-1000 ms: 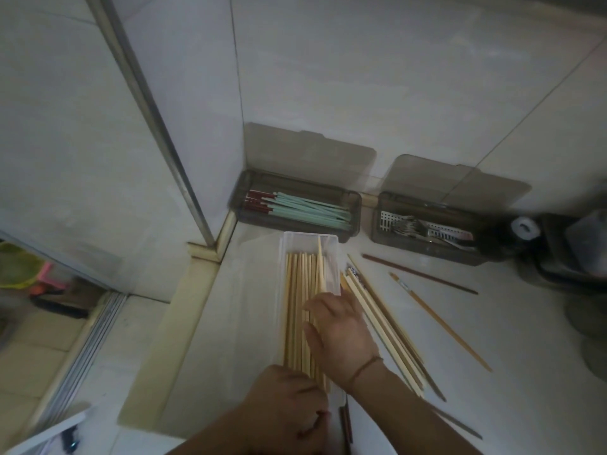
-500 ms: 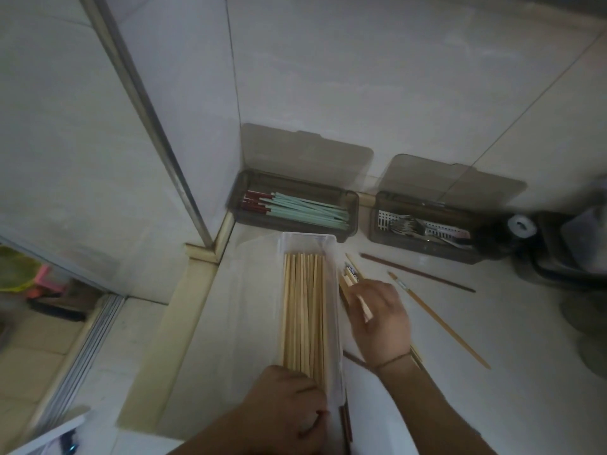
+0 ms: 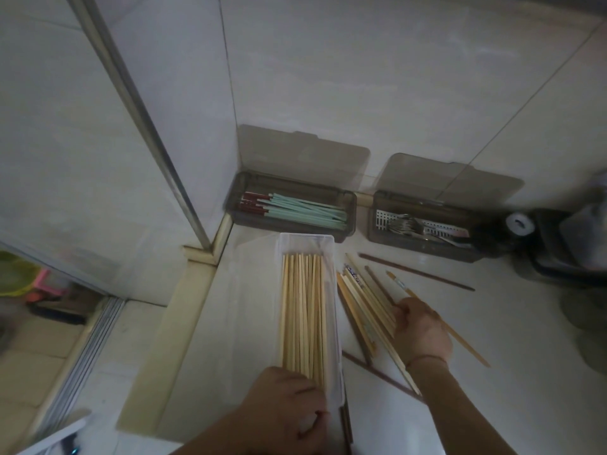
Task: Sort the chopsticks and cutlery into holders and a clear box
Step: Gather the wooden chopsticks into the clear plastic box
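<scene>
Your right hand (image 3: 422,328) has slid back along the loose chopsticks (image 3: 364,297) on the tabletop (image 3: 492,323), fingers curled on them. Pale wooden sticks (image 3: 303,310) lie side by side in the clear box (image 3: 307,239). Your left hand (image 3: 289,408) grips its near end.

There were two smoked lidded holders (image 3: 290,205) (image 3: 423,221), one clear box (image 3: 307,239), two hands (image 3: 289,408) (image 3: 422,330), and two dark chopsticks (image 3: 417,272) beyond the right fingers.
</scene>
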Demonstrator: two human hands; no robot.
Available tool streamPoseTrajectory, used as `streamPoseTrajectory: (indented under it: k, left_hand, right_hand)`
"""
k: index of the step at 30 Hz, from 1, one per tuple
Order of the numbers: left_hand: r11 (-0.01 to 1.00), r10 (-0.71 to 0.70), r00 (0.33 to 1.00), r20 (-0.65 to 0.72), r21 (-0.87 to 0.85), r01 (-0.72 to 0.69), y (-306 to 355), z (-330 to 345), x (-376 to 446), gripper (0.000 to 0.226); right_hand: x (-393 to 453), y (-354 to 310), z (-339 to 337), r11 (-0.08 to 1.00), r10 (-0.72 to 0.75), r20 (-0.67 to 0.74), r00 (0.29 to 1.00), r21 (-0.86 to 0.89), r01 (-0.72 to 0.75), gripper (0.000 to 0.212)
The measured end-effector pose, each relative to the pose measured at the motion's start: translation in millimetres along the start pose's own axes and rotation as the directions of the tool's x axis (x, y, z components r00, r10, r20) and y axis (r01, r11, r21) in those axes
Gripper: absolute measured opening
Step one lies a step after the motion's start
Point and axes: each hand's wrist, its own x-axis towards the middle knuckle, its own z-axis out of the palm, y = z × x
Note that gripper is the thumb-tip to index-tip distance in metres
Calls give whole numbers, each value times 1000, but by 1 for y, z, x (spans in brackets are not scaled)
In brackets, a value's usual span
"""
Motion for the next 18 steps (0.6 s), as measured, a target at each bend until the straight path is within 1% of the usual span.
streamPoseTrajectory:
  k: [3,8,11,14,16,18]
  left_hand:
    - [1000,0,1000,1,16,-1,0,0,0,20]
    - [1000,-9,1000,11,7,8,0,-1,0,19]
    - [1000,-5,1000,-2,12,5,2,-2,2,20]
    - [1000,-7,1000,-5,14,7,2,-2,2,19]
    - [1000,-6,1000,1,10,6,1,0,0,19]
    - [1000,-6,1000,2,16,6,0,1,-1,19]
  right_hand:
    - [11,8,-6,1000,27,-16,1000,-6,-27,13]
    - [18,16,-7,997,0,41,999,-80,3,17]
    - [15,8,-7,993,-48,7,999,-106,48,20]
    - [7,-7,-7,983,-122,46,991,-130,127,22]
    - [1,-13,-5,980,-106,83,991,-163,118,23]
    - [-3,-15,-2,979,-78,89,993,-180,93,23]
